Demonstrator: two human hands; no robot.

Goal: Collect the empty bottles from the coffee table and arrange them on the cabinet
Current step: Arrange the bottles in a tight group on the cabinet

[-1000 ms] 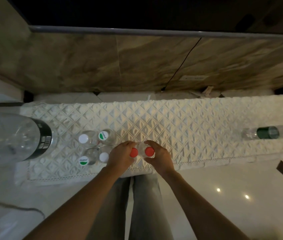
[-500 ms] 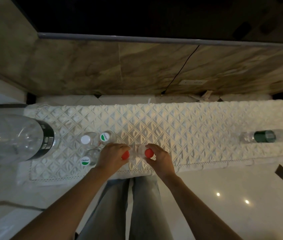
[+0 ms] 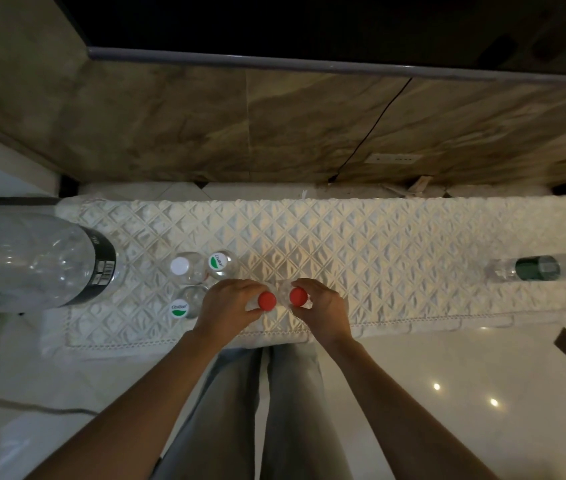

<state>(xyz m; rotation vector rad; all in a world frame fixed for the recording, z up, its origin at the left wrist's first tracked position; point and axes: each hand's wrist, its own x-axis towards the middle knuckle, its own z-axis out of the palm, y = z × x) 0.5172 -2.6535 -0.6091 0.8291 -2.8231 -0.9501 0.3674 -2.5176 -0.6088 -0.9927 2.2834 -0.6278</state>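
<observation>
I'm looking straight down on the cabinet, its top covered by a white quilted runner, and both hands are working at its near edge. My left hand is curling round the left red-capped bottle, and my right hand is wrapping the right red-capped bottle. Both bottles are standing upright, long axis pointing up at the camera, nearly touching each other, one directly under each hand, so neither hand is nearer. I'm judging the next move to be a release just right of the standing cluster.

Counting now: two red caps in hand, then three small clear bottles just left of my left hand, one white-capped bottle and two green-and-white-capped bottles. One large clear bottle is looming at far left. A green-labelled bottle is lying on its side far right, axis running left-right, with possibly another beyond it, cut off.
</observation>
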